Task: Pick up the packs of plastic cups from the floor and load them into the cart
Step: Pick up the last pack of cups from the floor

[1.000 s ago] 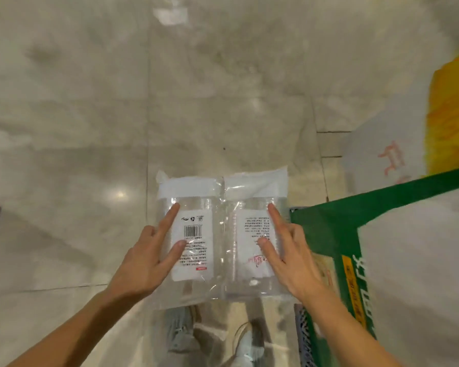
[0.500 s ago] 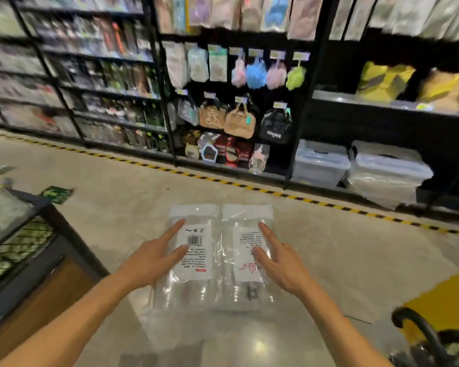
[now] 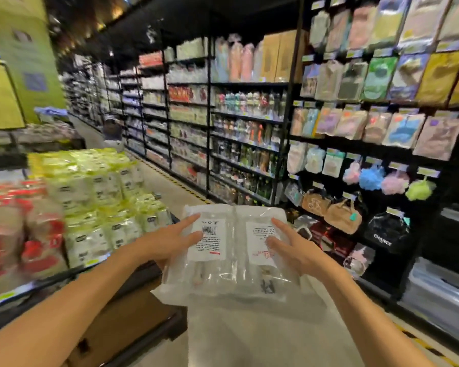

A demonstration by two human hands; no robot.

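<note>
Two clear packs of plastic cups lie side by side in the air in front of me: the left pack [image 3: 210, 263] has a barcode label, the right pack [image 3: 257, 276] a printed label. My left hand [image 3: 164, 242] grips the left pack at its outer edge, thumb and forefinger on top and the other fingers hidden beneath. In the same way my right hand [image 3: 297, 250] grips the right pack. The cart [image 3: 64, 276], a black-framed trolley, stands at the lower left, just left of the packs, stacked with green-and-white and red packs.
Dark store shelving [image 3: 249, 120] full of goods runs along the right side and into the distance. Hanging bags and bath sponges [image 3: 371, 178] are close on the right. The pale aisle floor [image 3: 249, 340] lies below the packs. A brown board [image 3: 122, 321] forms the cart's lower part.
The packs came up from the floor to chest height in both hands. My view swung up and left, bringing the loaded cart close on the left.
</note>
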